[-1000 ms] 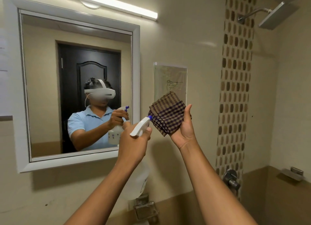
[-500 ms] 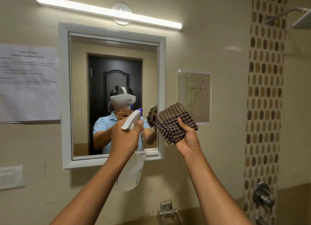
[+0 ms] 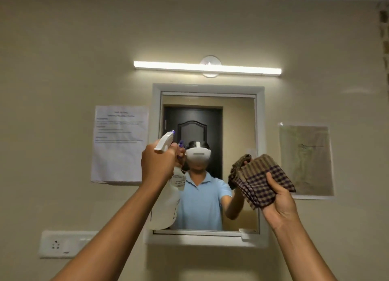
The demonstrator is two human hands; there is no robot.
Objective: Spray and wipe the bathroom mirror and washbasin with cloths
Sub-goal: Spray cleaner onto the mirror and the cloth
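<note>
**Spray bottle and cloth raised at mirror**

While both arms are extended upward, the left hand (image 3: 159,165) holds a grip clenched round the neck of the white spray bottle (image 3: 166,202), its nozzle aimed toward the upper left of the mirror (image 3: 210,162). The right hand (image 3: 277,202) grips a folded checked cloth (image 3: 260,180), thumb across its front, at the mirror's right edge. A lit tube light (image 3: 207,67) sits above the white frame. A printed notice (image 3: 120,144) hangs left; a wall socket (image 3: 63,244) lies lower left.
</note>
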